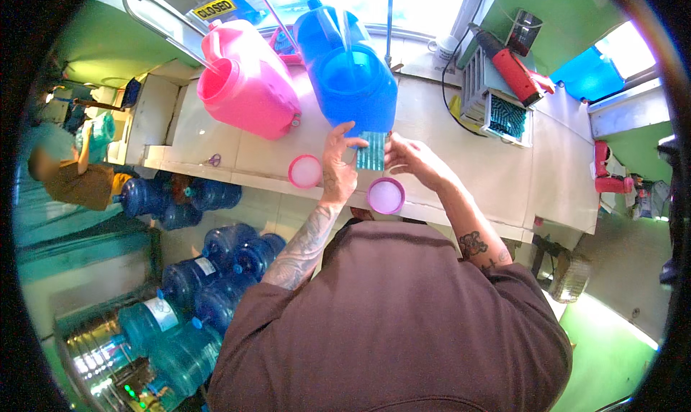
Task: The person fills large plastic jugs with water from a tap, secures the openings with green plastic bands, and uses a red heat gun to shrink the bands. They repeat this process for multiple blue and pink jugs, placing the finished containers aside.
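Observation:
Between my two hands is a small teal striped sheet (371, 151), in front of the blue plastic jug. My left hand (341, 161) pinches its left edge between thumb and fingers. The fingers of my right hand (407, 157) are at its right edge; their grip is partly hidden. Water runs into the wide mouth of the blue jug (353, 101). A pink plastic jug (253, 88) stands to its left, a thin tube at its open mouth. One round pink lid (304, 171) lies left of my left hand, and another pink-rimmed lid (385, 195) lies at the counter's front edge.
Purple-handled scissors (214, 160) lie on the tiled counter (475, 180) at left. A red and black heat gun (510, 69) rests on a white crate (505, 118) at right. Several large water bottles (189, 282) stand on the floor at lower left. Another person (81, 180) is at far left.

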Tool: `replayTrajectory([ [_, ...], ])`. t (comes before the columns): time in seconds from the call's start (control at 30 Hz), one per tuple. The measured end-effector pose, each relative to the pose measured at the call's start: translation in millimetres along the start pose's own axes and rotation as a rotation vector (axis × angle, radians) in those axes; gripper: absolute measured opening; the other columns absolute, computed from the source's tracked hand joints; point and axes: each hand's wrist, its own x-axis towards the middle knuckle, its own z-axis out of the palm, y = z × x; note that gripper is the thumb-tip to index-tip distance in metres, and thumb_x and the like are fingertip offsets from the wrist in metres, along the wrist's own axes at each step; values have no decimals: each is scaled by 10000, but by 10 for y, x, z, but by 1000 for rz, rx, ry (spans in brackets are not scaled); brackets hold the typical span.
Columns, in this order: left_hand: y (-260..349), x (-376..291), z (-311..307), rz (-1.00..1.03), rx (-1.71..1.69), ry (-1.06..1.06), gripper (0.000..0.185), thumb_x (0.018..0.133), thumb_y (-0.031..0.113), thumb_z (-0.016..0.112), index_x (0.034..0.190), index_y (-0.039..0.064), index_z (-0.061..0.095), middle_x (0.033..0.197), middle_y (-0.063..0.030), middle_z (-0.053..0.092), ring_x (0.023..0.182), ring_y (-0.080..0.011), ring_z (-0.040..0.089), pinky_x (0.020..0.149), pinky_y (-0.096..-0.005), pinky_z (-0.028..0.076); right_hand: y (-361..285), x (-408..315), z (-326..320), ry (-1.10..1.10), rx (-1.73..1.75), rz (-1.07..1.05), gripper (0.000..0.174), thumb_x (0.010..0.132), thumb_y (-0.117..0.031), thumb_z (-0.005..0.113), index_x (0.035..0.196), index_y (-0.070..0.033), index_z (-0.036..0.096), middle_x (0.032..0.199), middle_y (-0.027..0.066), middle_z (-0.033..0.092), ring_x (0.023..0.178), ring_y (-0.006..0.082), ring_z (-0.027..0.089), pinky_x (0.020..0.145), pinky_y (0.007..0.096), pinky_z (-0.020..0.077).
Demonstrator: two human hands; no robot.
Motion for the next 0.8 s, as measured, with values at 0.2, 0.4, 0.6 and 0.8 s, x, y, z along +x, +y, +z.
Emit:
replayTrajectory([
  [0.2,-370,-20,-315,-134,135,-6,181,885,45,712,1063,74,718,1194,-106,664,1142,-247,623,1002,-373,484,241,373,452,281,-560,-182,281,969,-267,641,1103,-21,617,919,52,667,818,140,611,759,302,512],
  [0.4,-716,-119,-487,-623,-477,-203,318,986,162,671,1237,-31,643,1166,-75,689,1037,-144,642,926,-291,505,384,629,858,156,-516,-354,348,973,-145,577,1283,11,567,1161,158,649,1022,235,648,898,374,533],
  [0.6,-1080,-167,-562,-711,-526,-78,289,978,102,655,1235,-31,652,1096,-58,709,971,-128,645,863,-278,517,399,766,1080,531,-578,-426,336,972,-231,626,1210,6,616,1108,178,695,995,265,682,860,400,551],
  [0.8,-1248,-198,-655,-670,-428,-13,287,927,90,704,1185,-25,655,966,-60,712,880,-130,655,813,-288,517,548,961,876,330,-618,-148,333,977,-313,633,1064,5,674,889,118,725,848,197,691,781,357,538],
])
